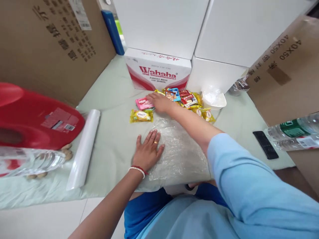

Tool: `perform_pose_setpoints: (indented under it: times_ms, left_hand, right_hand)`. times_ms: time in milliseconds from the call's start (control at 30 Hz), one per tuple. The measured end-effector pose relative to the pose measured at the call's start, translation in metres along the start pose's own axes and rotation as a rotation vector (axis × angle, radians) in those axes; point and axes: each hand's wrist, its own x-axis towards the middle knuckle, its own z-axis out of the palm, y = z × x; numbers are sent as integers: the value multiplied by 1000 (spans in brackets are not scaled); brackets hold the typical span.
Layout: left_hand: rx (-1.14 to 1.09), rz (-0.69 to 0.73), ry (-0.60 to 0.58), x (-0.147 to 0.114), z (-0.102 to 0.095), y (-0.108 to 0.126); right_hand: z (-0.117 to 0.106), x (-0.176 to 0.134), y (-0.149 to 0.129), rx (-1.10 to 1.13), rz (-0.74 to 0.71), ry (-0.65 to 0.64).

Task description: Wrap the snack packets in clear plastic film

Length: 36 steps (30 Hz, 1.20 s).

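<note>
My left hand (147, 151) lies flat with its fingers spread, at the left edge of a clear plastic sheet (184, 152) on the table. Farther away, my right hand (159, 102) reaches left across the snack packets, its fingers closed over the right end of a pink packet (142, 103). The thumb's grip is partly hidden. Just below the pink one is a yellow snack packet (141, 116). Behind my right hand and forearm lie a blue packet (175, 94), a red-and-white packet (188, 100) and several yellow packets (207, 114), partly covered by the arm.
A Wahaha carton (159, 73) stands behind the packets, beside a white bowl (218, 101) holding crumpled plastic. At left are a plastic roll (84, 149) and a red jug (37, 116). A phone (265, 144) and plastic bottles (296, 128) lie at right.
</note>
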Motion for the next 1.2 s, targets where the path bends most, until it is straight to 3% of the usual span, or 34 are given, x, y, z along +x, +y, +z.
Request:
perform_pose_setpoints:
  times_ms: [133, 233, 333, 400, 567, 633, 767, 833, 900, 1000, 1200]
  left_hand:
    - [3, 4, -11, 2, 0, -1]
    - [-21, -1, -5, 2, 0, 2]
    - [-54, -15, 4, 1, 0, 4]
    - [-75, -22, 8, 0, 0, 4]
    - [-103, -16, 20, 0, 5, 0]
    - [-101, -18, 23, 0, 7, -1]
    - [-79, -31, 9, 0, 6, 0]
    - [-66, -31, 0, 1, 4, 1]
    - [-54, -28, -1, 1, 4, 1]
    - [-47, -28, 6, 1, 4, 1]
    - [-39, -24, 6, 2, 5, 1]
  right_hand:
    - [8, 10, -1, 7, 51, 23]
    - [-2, -15, 7, 47, 79, 72]
    - [-18, -66, 17, 247, 206, 232]
    - [-25, -109, 21, 449, 285, 271]
    - [-1, -212, 11, 938, 421, -33]
    - [16, -236, 0, 902, 406, -83]
    - [38, -254, -28, 447, 331, 133]
    - [43, -255, -42, 323, 230, 148]
    - [49, -256, -52, 285, 156, 103]
    - [57, -260, -56, 246, 174, 86]
    - [52, -281, -30, 296, 252, 173]
